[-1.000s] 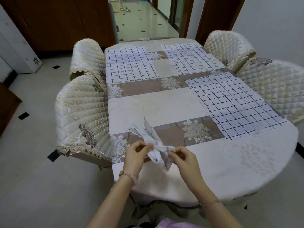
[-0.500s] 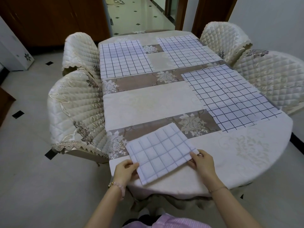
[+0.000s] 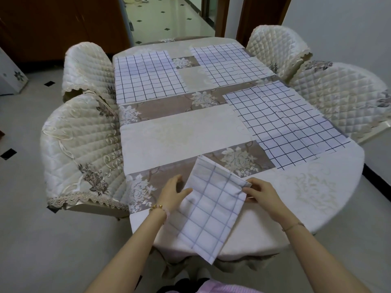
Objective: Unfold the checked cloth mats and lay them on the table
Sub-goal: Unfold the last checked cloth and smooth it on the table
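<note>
Tiled floor, four quilted chairs [image 3: 84,149], and a long counter [image 3: 182,132] under a floral tablecloth. Three checked mats lie flat on it: one at eleven o'clock [image 3: 148,78], one at one o'clock [image 3: 228,67], one at two o'clock [image 3: 289,123]. Down at six o'clock, the folded mat [image 3: 211,210] sits tilted, its near corner hanging past the counter's edge. The left hand [image 3: 172,194] lies on its left edge, fingers spread in a loose grip, while the right hand [image 3: 261,192] pinches the right corner, grip narrow on the cloth.
</note>
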A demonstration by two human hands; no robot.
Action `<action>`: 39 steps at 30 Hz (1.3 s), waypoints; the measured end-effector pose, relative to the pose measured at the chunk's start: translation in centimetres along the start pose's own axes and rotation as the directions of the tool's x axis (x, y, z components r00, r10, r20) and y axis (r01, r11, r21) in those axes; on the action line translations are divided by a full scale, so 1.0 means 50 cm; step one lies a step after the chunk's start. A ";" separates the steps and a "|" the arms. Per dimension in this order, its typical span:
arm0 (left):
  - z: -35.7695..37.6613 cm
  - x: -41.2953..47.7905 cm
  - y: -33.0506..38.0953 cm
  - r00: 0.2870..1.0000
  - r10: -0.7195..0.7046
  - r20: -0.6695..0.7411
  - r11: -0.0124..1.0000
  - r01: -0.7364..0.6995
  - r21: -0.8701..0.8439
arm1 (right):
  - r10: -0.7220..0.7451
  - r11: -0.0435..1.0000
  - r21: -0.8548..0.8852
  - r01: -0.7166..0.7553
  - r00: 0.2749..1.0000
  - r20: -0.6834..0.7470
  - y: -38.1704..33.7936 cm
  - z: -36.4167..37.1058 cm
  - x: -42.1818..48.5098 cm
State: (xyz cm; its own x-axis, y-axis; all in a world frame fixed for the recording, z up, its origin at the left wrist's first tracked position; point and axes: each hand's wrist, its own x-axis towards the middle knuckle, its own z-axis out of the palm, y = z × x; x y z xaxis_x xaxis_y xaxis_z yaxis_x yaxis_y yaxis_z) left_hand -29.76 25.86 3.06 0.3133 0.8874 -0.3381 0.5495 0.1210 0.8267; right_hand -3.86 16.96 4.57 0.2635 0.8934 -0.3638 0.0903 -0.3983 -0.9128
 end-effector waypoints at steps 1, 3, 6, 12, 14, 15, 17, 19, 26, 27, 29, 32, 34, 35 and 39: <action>0.004 0.011 0.006 0.999 -0.023 0.045 0.999 0.025 -0.047 | 0.006 1.000 0.007 -0.006 1.000 0.017 -0.003 -0.005 0.002; 0.007 0.029 0.019 0.993 -0.057 0.103 0.991 0.069 -0.114 | 0.020 1.000 0.017 -0.021 0.998 0.053 -0.008 -0.015 0.004; 0.005 0.035 0.038 0.980 -0.027 0.199 0.980 0.065 -0.188 | 0.023 0.999 0.031 -0.024 0.999 0.046 -0.014 -0.030 0.011; 0.010 0.007 0.044 0.983 -0.027 0.181 0.933 0.089 -0.348 | 0.028 0.998 -0.054 -0.043 0.969 -0.246 -0.012 -0.031 0.029; 0.018 -0.009 0.054 0.995 -0.033 0.099 0.922 0.069 -0.381 | -0.065 0.977 -0.215 -0.008 0.942 -0.330 -0.024 -0.008 0.018; 0.022 -0.017 0.061 0.998 -0.029 0.055 0.919 0.048 -0.392 | -0.117 0.970 -0.241 0.034 0.933 -0.340 -0.034 0.011 0.006; 0.030 -0.031 0.070 1.000 -0.008 -0.013 0.906 0.002 -0.424 | -0.150 0.978 -0.181 0.099 0.944 -0.293 -0.059 0.066 -0.023; 0.034 -0.044 0.082 0.999 0.008 -0.054 0.889 -0.032 -0.457 | -0.103 0.993 -0.071 0.092 0.980 -0.169 -0.075 0.122 -0.048; 0.028 -0.075 0.108 0.995 0.043 -0.085 0.863 -0.080 -0.499 | 0.077 0.953 0.293 -0.078 0.997 0.018 -0.123 0.197 -0.074; 0.025 -0.077 0.110 0.996 0.045 -0.080 0.861 -0.079 -0.502 | 0.062 0.954 0.292 -0.063 0.998 0.012 -0.125 0.197 -0.075; 0.017 -0.081 0.111 0.996 0.048 -0.076 0.860 -0.079 -0.505 | 0.032 0.957 0.290 -0.031 0.999 0.001 -0.127 0.195 -0.075; 0.008 -0.085 0.108 0.997 0.039 -0.069 0.862 -0.069 -0.502 | 0.007 0.955 0.296 -0.004 1.000 -0.008 -0.132 0.190 -0.075; 0.001 -0.086 0.105 0.996 0.042 -0.075 0.875 -0.073 -0.478 | 0.005 0.954 0.301 0.002 1.000 -0.022 -0.132 0.187 -0.075; -0.003 -0.086 0.103 0.996 0.040 -0.082 0.881 -0.074 -0.467 | 0.006 0.954 0.301 0.003 0.999 -0.031 -0.130 0.184 -0.073; -0.028 -0.078 0.088 0.992 -0.038 -0.123 0.856 -0.031 -0.516 | 0.050 0.944 0.327 -0.032 0.998 -0.048 -0.130 0.161 -0.062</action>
State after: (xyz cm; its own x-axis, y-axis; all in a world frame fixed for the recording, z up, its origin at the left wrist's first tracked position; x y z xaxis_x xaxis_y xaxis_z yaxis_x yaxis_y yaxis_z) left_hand -29.64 23.56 8.66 0.1942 0.9302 -0.3114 0.0612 0.3054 0.9503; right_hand -13.01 18.46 10.15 0.3135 0.8612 -0.4000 -0.2372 -0.3369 -0.9112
